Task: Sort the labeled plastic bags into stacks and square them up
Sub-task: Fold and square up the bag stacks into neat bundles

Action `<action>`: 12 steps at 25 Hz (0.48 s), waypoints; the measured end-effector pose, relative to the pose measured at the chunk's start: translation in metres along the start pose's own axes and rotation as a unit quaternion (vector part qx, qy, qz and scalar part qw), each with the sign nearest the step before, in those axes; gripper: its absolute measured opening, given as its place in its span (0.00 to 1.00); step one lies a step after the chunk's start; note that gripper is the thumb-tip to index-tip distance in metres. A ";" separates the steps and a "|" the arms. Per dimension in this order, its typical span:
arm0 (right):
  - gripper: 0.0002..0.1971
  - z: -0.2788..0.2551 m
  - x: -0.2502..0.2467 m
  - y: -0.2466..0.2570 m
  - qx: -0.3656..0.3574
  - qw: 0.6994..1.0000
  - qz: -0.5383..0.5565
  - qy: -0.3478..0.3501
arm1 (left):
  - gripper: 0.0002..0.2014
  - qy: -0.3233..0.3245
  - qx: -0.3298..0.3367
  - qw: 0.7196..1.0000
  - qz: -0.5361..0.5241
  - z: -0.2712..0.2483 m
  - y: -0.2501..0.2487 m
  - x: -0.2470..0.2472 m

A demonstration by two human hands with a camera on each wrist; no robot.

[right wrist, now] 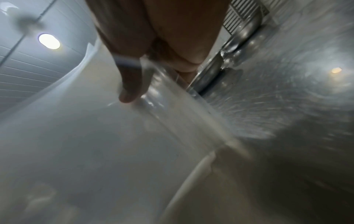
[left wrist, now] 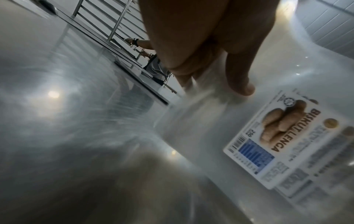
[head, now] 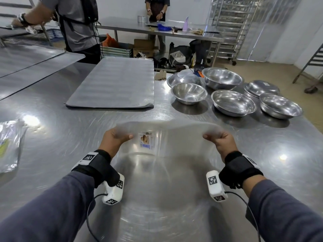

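On the steel table (head: 52, 130), well to the left of the held bags, a crinkled pile of clear bags (head: 9, 145) lies at the table's left edge, a yellow-green label showing through it. Behind and left of the held bags a grey ridged mat (head: 113, 82) lies flat, its near right corner curled up. The left hand (head: 114, 139) pinches the upper left corner of a sheaf of clear plastic bags (head: 174, 142), thumb on the near face and fingers curled behind; the left wrist view shows the thumb (left wrist: 240, 78) pressed on the plastic just above a printed label (left wrist: 268, 136) reading "BISKUT LENGA" with a picture of biscuits and a blue panel. More labels sit offset behind that one, so the sheaf holds several bags, though blur makes their number hard to tell. The bags hang upright between the two hands in front of the person, top edge arched; whether the bottom edge touches the table cannot be told. The right hand (head: 221, 141) grips the upper right corner the same way, thumb (right wrist: 132, 84) on the near face and fingers folded behind the plastic. Behind and right of the held bags stand six steel bowls (head: 233, 102), two of them upside down.
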State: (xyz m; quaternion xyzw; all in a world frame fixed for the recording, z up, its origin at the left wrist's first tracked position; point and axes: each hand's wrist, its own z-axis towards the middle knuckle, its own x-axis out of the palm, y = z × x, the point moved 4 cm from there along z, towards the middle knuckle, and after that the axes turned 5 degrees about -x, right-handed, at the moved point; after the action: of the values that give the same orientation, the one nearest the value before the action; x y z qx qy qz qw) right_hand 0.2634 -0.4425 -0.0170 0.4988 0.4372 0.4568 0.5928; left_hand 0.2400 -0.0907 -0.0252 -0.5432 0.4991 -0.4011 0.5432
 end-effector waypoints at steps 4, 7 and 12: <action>0.13 0.002 -0.004 0.002 -0.022 0.999 0.008 -0.024 | 0.17 -0.016 0.041 0.998 -0.034 0.000 -0.002 -0.004; 0.31 -0.008 -0.004 0.000 -0.058 0.994 -0.093 -0.004 | 0.35 0.027 0.014 1.000 0.000 -0.005 0.011 -0.004; 0.46 -0.015 -0.005 0.021 -0.154 0.972 -0.175 -0.025 | 0.23 0.024 0.008 1.000 0.012 -0.006 0.003 -0.008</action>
State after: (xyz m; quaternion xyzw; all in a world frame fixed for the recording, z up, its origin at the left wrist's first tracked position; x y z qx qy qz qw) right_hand 0.2459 -0.4424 0.0021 0.3285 0.4275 0.3953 0.7436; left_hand 0.2324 -0.0841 -0.0273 -0.5235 0.5151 -0.4114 0.5398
